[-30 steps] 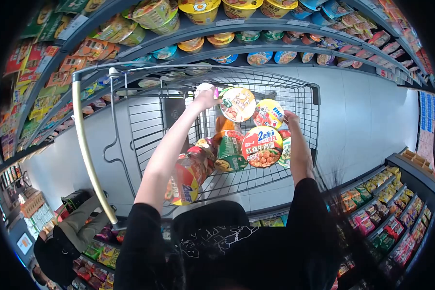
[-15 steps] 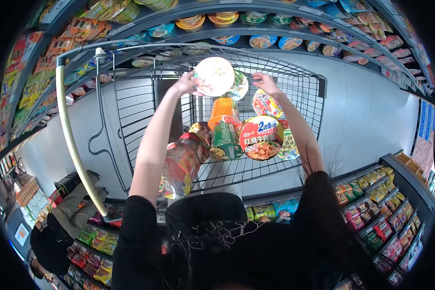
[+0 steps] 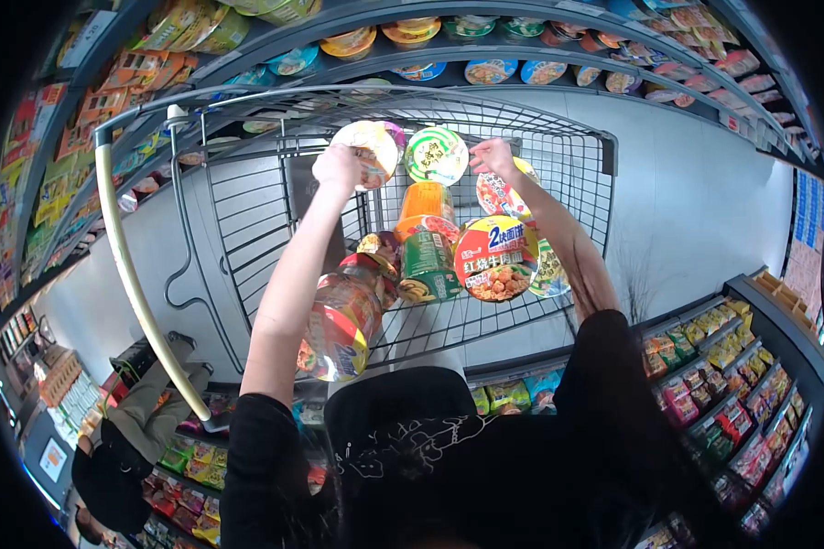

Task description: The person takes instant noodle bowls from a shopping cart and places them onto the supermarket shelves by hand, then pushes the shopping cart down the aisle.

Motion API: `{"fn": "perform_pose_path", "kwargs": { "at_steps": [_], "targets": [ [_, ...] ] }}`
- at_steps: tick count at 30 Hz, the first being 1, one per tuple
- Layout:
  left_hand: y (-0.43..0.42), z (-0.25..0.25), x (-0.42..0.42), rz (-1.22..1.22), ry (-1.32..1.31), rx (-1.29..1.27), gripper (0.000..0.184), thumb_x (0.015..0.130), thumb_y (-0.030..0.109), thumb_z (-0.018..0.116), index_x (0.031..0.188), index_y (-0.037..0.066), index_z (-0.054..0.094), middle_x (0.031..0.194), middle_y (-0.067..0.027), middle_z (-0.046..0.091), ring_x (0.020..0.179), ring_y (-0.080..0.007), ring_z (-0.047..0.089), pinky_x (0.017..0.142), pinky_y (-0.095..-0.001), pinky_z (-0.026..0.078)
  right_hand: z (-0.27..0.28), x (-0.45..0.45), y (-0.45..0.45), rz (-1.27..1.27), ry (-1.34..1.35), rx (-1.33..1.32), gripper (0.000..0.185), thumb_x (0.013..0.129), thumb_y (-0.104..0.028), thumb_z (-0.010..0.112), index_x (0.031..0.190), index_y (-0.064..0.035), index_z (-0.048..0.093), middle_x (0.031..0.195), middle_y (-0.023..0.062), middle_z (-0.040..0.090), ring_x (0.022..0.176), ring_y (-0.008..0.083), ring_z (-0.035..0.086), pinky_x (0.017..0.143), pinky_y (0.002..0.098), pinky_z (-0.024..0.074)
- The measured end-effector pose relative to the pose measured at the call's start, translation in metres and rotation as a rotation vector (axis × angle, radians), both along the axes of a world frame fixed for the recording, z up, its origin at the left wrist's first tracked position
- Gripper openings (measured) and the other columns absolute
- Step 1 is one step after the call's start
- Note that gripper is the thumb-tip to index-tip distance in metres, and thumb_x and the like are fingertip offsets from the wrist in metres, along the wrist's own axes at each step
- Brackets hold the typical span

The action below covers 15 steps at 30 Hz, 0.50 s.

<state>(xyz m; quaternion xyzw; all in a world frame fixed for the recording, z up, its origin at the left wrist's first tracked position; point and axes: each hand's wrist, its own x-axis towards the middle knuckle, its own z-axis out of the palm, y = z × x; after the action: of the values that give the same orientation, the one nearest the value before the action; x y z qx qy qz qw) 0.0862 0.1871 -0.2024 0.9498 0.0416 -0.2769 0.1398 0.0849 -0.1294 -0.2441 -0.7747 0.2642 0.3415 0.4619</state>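
Observation:
My left hand (image 3: 337, 168) is closed on a round noodle tub with a white and orange lid (image 3: 374, 146), over the cart's upper left part. To its right is a green-and-white lidded tub (image 3: 436, 156). My right hand (image 3: 493, 157) has its fingers apart beside that tub and holds nothing. Below the right hand lies a yellow and red tub (image 3: 497, 194). Nearer me in the cart are an orange cup (image 3: 425, 201), a green cup (image 3: 428, 266), a large red tub (image 3: 495, 260) and wrapped red tubs (image 3: 341, 320) on the left.
The wire cart (image 3: 606, 156) has a pale yellow handle (image 3: 139, 291) at the left. Shelves of noodle tubs (image 3: 491, 70) curve across the top. Racks of packets (image 3: 723, 380) stand at the lower right. A person in dark clothing (image 3: 110, 474) is at the lower left.
The white and orange tub moved with my left hand, first left and toward me, then slightly left. The green-and-white lid came into full view. My right hand left the yellow tub's side and moved left.

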Motion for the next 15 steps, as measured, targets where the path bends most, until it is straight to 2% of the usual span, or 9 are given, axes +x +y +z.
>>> {"fn": "perform_pose_path", "kwargs": {
  "at_steps": [2, 3, 4, 6, 9, 11, 12, 14, 15],
  "targets": [
    [-0.038, 0.015, -0.010, -0.108, -0.148, 0.232, 0.029, 0.069, 0.032, 0.058, 0.076, 0.005, 0.061, 0.075, -0.0101, 0.061, 0.067, -0.0206, 0.062, 0.053, -0.0314, 0.049, -0.003, 0.002, -0.003, 0.089, -0.001, -0.117, 0.038, 0.069, -0.007, 0.062, 0.103, 0.0062, 0.049, 0.087, 0.0159, 0.056, 0.063, 0.0203, 0.060, 0.051, 0.0300, 0.0538],
    [-0.054, 0.068, -0.015, -0.229, -0.102, 0.114, 0.037, 0.068, 0.041, 0.059, 0.076, 0.005, 0.061, 0.077, -0.0092, 0.061, 0.064, -0.0173, 0.061, 0.051, -0.0311, 0.049, 0.004, 0.004, 0.003, 0.094, 0.049, -0.176, 0.051, 0.067, -0.010, 0.066, 0.112, 0.0014, 0.044, 0.089, 0.0159, 0.057, 0.066, 0.0201, 0.061, 0.052, 0.0300, 0.0535],
    [-0.066, 0.101, -0.016, -0.330, 0.168, -0.132, 0.048, 0.067, 0.050, 0.058, 0.083, 0.004, 0.059, 0.083, -0.0122, 0.060, 0.070, -0.0197, 0.060, 0.058, -0.0328, 0.049, 0.002, 0.003, 0.009, 0.092, 0.047, -0.174, 0.051, 0.067, -0.010, 0.066, 0.112, 0.0014, 0.044, 0.089, 0.0159, 0.057, 0.066, 0.0201, 0.061, 0.052, 0.0300, 0.0535],
    [-0.096, 0.081, -0.045, -0.492, 0.350, -0.730, 0.076, 0.063, 0.053, 0.062, 0.109, -0.005, 0.042, 0.094, -0.0199, 0.056, 0.091, -0.0302, 0.053, 0.080, -0.0330, 0.041, -0.005, 0.005, 0.024, 0.043, 0.085, -0.009, 0.056, 0.066, -0.010, 0.067, 0.116, -0.0056, 0.041, 0.091, 0.0137, 0.058, 0.068, 0.0196, 0.061, 0.052, 0.0295, 0.0535],
    [-0.118, 0.069, -0.076, -0.476, 0.409, -0.920, 0.070, 0.065, 0.043, 0.066, 0.113, -0.001, 0.041, 0.095, -0.0179, 0.056, 0.089, -0.0286, 0.054, 0.080, -0.0318, 0.041, -0.023, 0.006, 0.029, 0.154, -0.023, -0.049, 0.043, 0.067, -0.007, 0.064, 0.108, -0.0081, 0.051, 0.085, 0.0096, 0.060, 0.068, 0.0192, 0.061, 0.052, 0.0313, 0.0540],
    [-0.121, 0.063, -0.082, -0.439, 0.373, -1.300, 0.062, 0.067, 0.031, 0.068, 0.115, 0.005, 0.041, 0.096, -0.0158, 0.057, 0.085, -0.0249, 0.055, 0.077, -0.0297, 0.042, -0.028, 0.002, 0.027, 0.176, -0.055, -0.134, 0.034, 0.069, -0.004, 0.060, 0.102, -0.0094, 0.056, 0.082, 0.0108, 0.061, 0.070, 0.0214, 0.061, 0.056, 0.0338, 0.0532],
    [-0.118, 0.069, -0.076, -0.482, 0.406, -1.194, 0.056, 0.069, 0.025, 0.067, 0.116, 0.008, 0.041, 0.096, -0.0127, 0.058, 0.082, -0.0201, 0.056, 0.076, -0.0283, 0.043, -0.023, 0.000, 0.024, 0.166, -0.052, -0.135, 0.034, 0.069, -0.004, 0.060, 0.102, -0.0094, 0.056, 0.082, 0.0108, 0.061, 0.070, 0.0214, 0.061, 0.056, 0.0338, 0.0532],
    [-0.114, 0.057, -0.075, -0.481, 0.545, -1.198, 0.055, 0.070, 0.024, 0.066, 0.116, 0.009, 0.040, 0.093, -0.0086, 0.059, 0.079, -0.0164, 0.056, 0.069, -0.0297, 0.046, 0.001, 0.003, 0.017, 0.560, -0.456, -0.433, 0.040, 0.068, -0.002, 0.059, 0.105, -0.0147, 0.055, 0.083, 0.0157, 0.060, 0.071, 0.0269, 0.060, 0.061, 0.0354, 0.0505],
    [-0.108, 0.063, -0.069, -0.441, 0.697, -1.175, 0.053, 0.070, 0.024, 0.066, 0.115, 0.009, 0.041, 0.093, -0.0072, 0.058, 0.079, -0.0147, 0.055, 0.065, -0.0293, 0.047, 0.028, 0.002, 0.024, 0.596, -0.335, -0.532, 0.045, 0.069, 0.000, 0.053, 0.109, -0.0204, 0.053, 0.087, 0.0192, 0.057, 0.072, 0.0312, 0.058, 0.067, 0.0363, 0.0473]
  ]
}}
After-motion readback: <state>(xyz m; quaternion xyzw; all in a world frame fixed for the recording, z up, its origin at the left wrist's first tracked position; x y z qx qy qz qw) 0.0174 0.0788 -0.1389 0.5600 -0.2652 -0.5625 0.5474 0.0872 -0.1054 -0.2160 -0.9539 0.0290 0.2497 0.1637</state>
